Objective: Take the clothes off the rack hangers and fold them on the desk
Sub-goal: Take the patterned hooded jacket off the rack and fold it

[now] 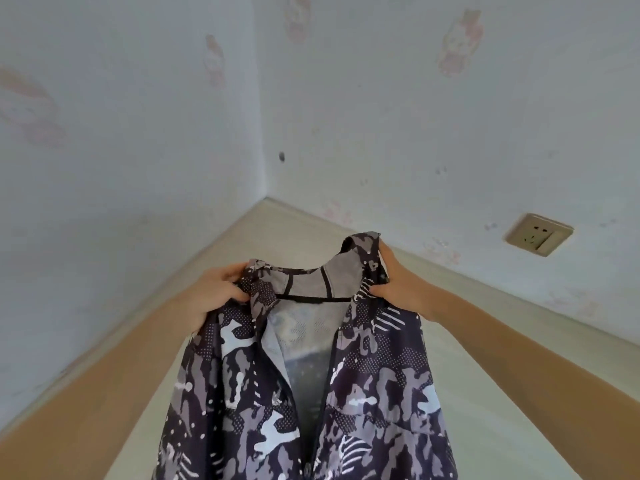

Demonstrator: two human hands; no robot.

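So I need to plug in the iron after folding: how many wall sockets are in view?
1. The wall socket sits on the right-hand wall just above the desk, right of the camouflage jacket. Others may lie outside the view.

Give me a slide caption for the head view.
Both hands, left and right, hold up an open camouflage jacket by its shoulders over the desk.

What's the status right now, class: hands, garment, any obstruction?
Left hand and right hand grip camouflage jacket at shoulders. Jacket held up over desk, front open. No hanger visible. Nothing in the way.
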